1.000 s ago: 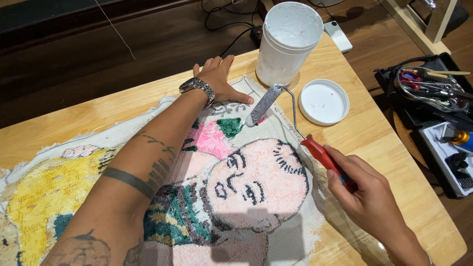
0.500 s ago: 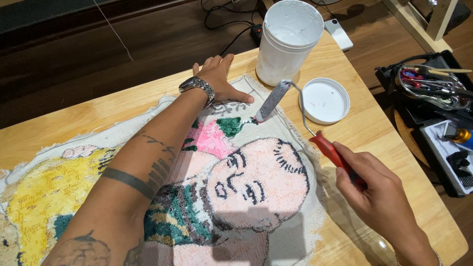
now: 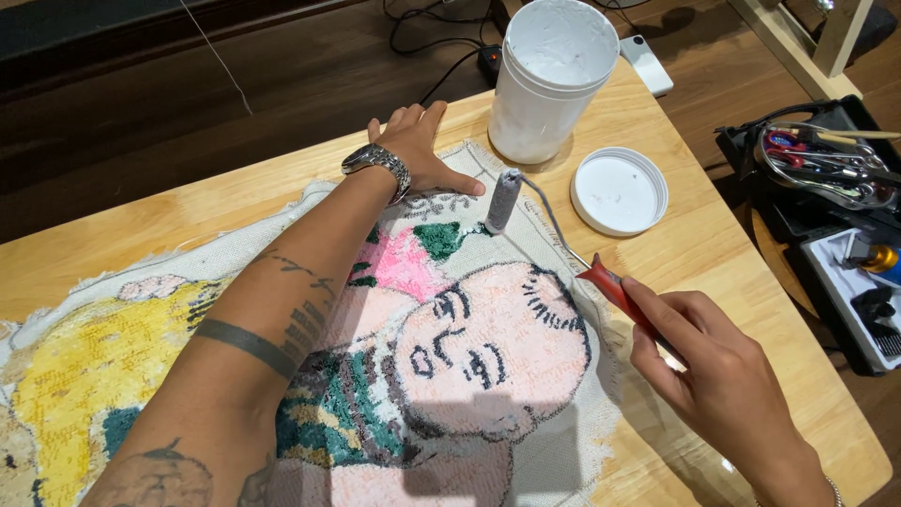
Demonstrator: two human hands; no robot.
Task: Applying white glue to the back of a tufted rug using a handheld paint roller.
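While the right hand curls shut around the red handle of a small roller, its fingers are wrapped closely with no gap showing, thumb along the top. A second ago that hand sat nearer the rug's middle with the roller lying flatter near the lid; now the hand has drawn back toward the table's right edge and the roller head has tipped up, standing nearly upright with its lower end touching the rug just beside the green patch. Judging by that, the roller has come off the tub side and is being set onto the cloth backing near the top border.

Spread flat and wide, the left hand presses on the rug's upper edge, palm down, holding nothing, with a metal watch on the wrist. Its thumb points toward the roller, near it but apart.

Beyond the roller stands a white tub, open, with white paste inside; its lid lies upside down just beside it on the wooden table. Across most of the table, the rug shows pink, yellow and green tufted areas. Off the table to the right, a black tray holds scissors and other tools.
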